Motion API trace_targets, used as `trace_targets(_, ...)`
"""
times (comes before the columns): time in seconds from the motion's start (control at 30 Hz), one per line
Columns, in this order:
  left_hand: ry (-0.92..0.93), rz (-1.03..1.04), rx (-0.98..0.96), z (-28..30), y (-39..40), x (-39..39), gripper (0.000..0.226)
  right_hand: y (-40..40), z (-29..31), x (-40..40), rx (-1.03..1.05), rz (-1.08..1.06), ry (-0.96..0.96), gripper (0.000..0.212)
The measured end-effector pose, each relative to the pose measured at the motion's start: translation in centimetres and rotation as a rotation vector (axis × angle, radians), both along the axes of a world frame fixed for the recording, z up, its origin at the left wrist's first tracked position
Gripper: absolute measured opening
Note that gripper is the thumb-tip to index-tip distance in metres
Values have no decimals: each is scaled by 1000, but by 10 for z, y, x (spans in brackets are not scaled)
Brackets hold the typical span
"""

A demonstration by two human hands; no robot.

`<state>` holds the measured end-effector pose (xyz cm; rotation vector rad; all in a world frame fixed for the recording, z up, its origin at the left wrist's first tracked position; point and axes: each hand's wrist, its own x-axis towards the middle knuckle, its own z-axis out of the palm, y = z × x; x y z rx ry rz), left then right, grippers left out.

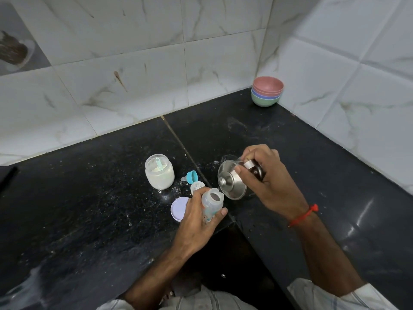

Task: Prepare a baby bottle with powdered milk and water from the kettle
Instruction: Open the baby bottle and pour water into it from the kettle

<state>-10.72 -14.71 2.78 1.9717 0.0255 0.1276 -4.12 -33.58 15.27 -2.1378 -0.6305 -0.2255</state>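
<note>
My left hand grips the small clear plastic baby bottle, tipped a bit, mouth up. Just right of it, my right hand holds the glass kettle with shiny metal lid by its handle, its spout touching the bottle's mouth.

We can read no words or numbers anywhere; the print on the baby bottle is too blurred.
</note>
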Motion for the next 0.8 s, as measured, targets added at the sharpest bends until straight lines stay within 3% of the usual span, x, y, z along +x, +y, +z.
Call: trace_targets(0.8,51,-17,-11,-8,3,-3,51,20,29,-3,-306,96,-54,17)
